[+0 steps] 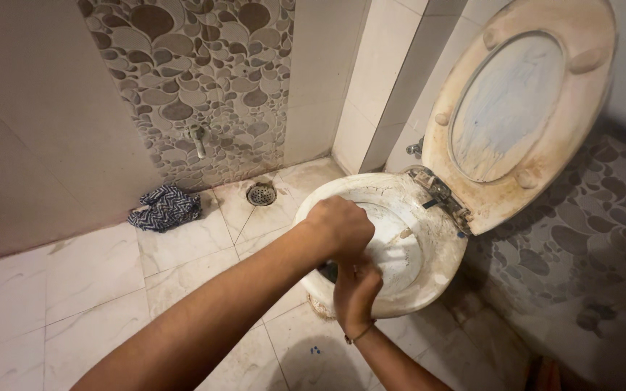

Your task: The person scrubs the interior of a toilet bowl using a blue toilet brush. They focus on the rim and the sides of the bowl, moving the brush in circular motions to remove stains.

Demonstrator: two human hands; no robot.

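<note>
A white, stained toilet bowl (407, 210) stands at the centre right, with its discoloured seat and lid (523, 108) tipped up against the wall. My left hand (338, 228) is a closed fist over the near rim of the bowl. Just below it, my right hand (356, 289) also has its fingers curled shut, touching the left fist, with a thin bracelet at the wrist. Whatever may be inside the two fists is hidden from view.
A round floor drain (261, 193) sits in the corner behind the bowl. A crumpled blue and white patterned cloth (164, 208) lies by the left wall. A small tap (197, 139) juts from the pebble-pattern tiles. A valve (414, 148) is beside the seat hinge.
</note>
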